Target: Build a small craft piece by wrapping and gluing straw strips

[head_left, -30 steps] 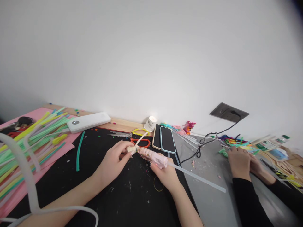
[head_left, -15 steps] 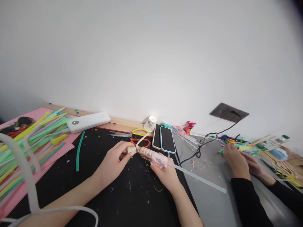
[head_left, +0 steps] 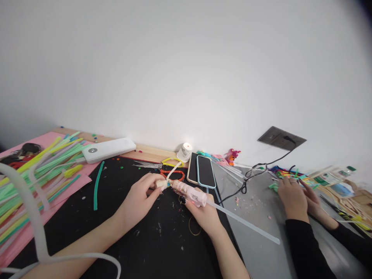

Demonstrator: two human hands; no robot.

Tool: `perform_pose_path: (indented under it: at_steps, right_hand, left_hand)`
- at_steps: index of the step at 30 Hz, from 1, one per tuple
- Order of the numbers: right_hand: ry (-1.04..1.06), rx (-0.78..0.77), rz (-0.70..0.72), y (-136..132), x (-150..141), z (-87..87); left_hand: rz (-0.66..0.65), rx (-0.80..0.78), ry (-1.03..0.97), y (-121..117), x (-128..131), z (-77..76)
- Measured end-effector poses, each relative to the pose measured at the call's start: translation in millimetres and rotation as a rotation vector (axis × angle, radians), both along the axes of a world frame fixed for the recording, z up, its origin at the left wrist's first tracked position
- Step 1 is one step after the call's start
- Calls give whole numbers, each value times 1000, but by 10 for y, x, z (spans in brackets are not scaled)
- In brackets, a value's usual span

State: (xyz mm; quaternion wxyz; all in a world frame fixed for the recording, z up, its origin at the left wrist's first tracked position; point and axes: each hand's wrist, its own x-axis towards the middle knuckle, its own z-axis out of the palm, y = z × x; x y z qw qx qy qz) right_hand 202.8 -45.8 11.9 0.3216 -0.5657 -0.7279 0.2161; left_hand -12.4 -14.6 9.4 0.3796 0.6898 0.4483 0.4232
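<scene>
My right hand (head_left: 205, 215) is closed around a pink glue gun (head_left: 190, 194) with a long clear glue stick (head_left: 247, 224) trailing out its back to the right. The gun's tip meets a small pale piece with a white straw (head_left: 172, 171) rising from it. My left hand (head_left: 139, 199) pinches that small piece (head_left: 160, 184) at its fingertips. Both hands rest over a black mat (head_left: 130, 232).
A heap of coloured straws (head_left: 37, 174) lies on pink paper at left, with a white box (head_left: 109, 149), a green straw (head_left: 97, 185), scissors (head_left: 147, 165), two phones (head_left: 202, 170) and a lit candle (head_left: 185, 151) behind. Another person's hands (head_left: 296, 197) work among straws at right; a black cord (head_left: 261, 166) runs to a wall socket.
My hands and the glue gun have barely moved. The other person's hands at right shifted slightly among the coloured pieces.
</scene>
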Motion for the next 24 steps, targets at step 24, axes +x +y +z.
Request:
perform_pose_path:
  at_steps: [24]
  right_hand:
    - [39,-17,27,3,-6,30]
  left_hand:
    - [62,49,48,13,-14,-25]
